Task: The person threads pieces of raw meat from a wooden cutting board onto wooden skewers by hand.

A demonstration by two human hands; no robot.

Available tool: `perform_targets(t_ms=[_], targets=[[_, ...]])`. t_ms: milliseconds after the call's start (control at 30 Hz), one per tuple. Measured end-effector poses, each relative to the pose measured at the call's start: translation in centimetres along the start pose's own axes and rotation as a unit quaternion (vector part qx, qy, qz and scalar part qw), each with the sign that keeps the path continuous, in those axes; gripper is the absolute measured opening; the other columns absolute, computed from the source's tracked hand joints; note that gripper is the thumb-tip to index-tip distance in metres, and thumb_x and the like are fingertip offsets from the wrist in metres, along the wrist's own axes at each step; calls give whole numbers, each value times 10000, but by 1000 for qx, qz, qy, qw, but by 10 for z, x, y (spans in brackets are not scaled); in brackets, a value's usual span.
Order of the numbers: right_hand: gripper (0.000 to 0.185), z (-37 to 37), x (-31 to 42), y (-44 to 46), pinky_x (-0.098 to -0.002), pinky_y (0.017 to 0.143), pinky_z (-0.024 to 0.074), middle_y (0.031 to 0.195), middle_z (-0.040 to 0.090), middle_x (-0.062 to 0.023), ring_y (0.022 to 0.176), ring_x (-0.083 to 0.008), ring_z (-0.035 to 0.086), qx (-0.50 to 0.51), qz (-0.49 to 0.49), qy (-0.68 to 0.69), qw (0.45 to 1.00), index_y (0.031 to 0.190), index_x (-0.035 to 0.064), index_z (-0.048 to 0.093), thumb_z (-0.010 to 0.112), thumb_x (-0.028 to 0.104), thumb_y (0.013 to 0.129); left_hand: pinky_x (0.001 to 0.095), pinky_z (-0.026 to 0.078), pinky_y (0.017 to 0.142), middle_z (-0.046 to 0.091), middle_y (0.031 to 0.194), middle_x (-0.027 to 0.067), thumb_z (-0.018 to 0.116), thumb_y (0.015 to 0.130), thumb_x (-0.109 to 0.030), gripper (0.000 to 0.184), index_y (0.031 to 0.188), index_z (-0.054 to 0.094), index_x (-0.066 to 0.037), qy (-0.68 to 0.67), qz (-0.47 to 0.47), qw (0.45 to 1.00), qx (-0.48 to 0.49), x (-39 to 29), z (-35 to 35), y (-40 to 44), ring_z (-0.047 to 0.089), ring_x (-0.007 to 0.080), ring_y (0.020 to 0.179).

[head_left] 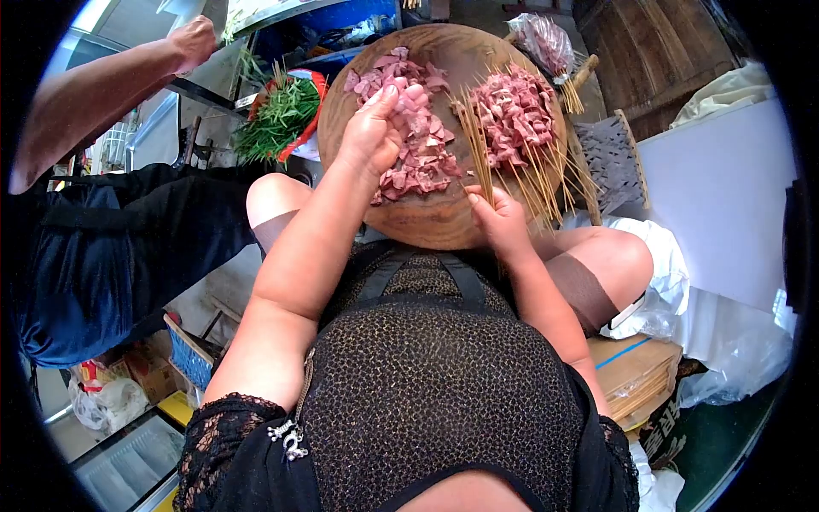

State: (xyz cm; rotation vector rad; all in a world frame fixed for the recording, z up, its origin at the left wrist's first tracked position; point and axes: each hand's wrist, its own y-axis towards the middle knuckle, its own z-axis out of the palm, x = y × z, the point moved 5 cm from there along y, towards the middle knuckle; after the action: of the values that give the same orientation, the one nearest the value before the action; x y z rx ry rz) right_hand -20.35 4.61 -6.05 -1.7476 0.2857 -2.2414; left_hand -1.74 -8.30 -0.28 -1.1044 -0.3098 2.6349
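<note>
Upper centre, round brown wooden surface [420,224]: loose pink raw meat pieces [422,177] lie beneath and right of your left hand [373,132], the nearer one — fingers curled, contents unclear. Your right hand [501,225] grips slim tan wooden skewers [478,152] — long axis up-left.

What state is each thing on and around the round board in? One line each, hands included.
Loose meat: cut up, unthreaded, spread out.
Skewered meat: threaded on sticks, piled.
Stick bundle: bare where visible.
Left hand: over loose meat, grip unclear.
Right hand: closed around stick bundle.
Round board: bearing both meats.
Bagged skewers: wrapped in clear plastic.
Greens: heaped, uncovered.
</note>
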Motion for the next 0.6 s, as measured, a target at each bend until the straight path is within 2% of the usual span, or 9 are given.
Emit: perform_targets(t_ms=[167,400,600], targets=[[188,1,3,-1,-174,501,336,643,468,65,547,-26,406,-1,-8,1,1000,1014,36,591,559,144,864,366,487,842,579,1069,164,471,904,-167,238,1097,477,-28,-22,-14,999,23,5,7,-3,571,274,986],[187,4,8,-1,-177,488,331,629,462,59,529,-31,403,12,1,39,999,1016,27,582,553,135,867,403,493,832,590,1029,164,467,901,-151,211,1073,488,-29,-33,-53,997,40,18,5,-7,576,278,967],[182,7,8,5,-176,473,322,622,464,53,516,-33,402,8,5,72,997,1012,24,580,552,127,865,350,473,849,593,1023,159,492,896,-190,253,1083,485,-21,-5,-28,998,58,20,10,-4,579,257,941]])
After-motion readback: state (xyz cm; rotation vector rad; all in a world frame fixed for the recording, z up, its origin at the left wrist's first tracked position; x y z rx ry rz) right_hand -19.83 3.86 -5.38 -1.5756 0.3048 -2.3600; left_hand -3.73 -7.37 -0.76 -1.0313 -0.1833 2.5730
